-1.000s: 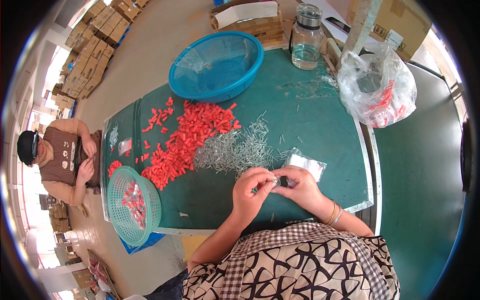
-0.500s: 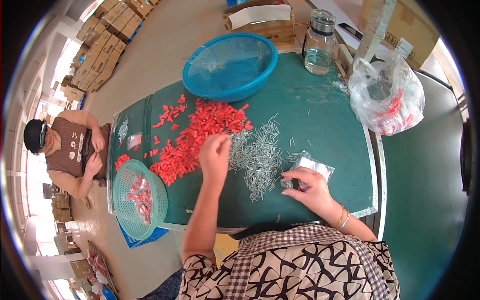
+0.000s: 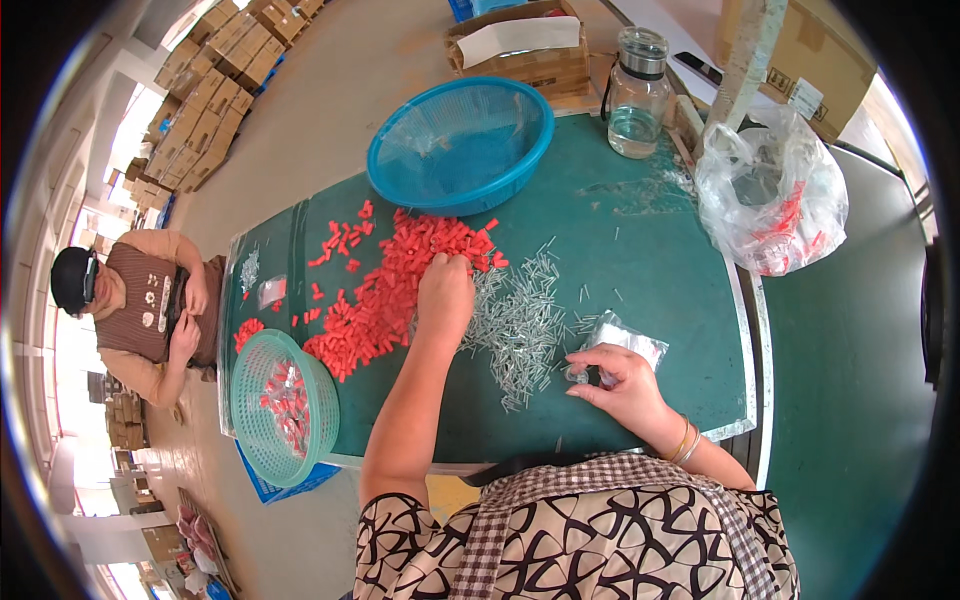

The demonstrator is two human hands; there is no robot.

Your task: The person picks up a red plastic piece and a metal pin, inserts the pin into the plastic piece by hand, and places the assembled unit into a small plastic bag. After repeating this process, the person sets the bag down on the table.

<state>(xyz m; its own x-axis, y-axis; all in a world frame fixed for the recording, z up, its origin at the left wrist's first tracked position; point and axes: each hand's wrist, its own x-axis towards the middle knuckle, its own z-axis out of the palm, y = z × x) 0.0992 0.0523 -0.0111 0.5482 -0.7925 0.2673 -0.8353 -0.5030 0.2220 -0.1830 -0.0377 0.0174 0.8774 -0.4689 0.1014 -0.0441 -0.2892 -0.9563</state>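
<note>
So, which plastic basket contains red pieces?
The pale green round plastic basket: small red pieces lie in it, while none show inside the larger blue plastic basket.

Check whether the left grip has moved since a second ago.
Yes: the left grip has moved leftward and forward, nearer the blue plastic basket, and is now at the red plugs.

Left hand (image 3: 446, 297): a second ago it was with the right hand (image 3: 620, 380), now well apart, fingertips down at the red pieces (image 3: 372, 298) | right hand: finger and thumb now spread wider by the small clear bag (image 3: 577, 374) | thin metal pieces (image 3: 522, 325): near ones, hidden before, now show
</note>
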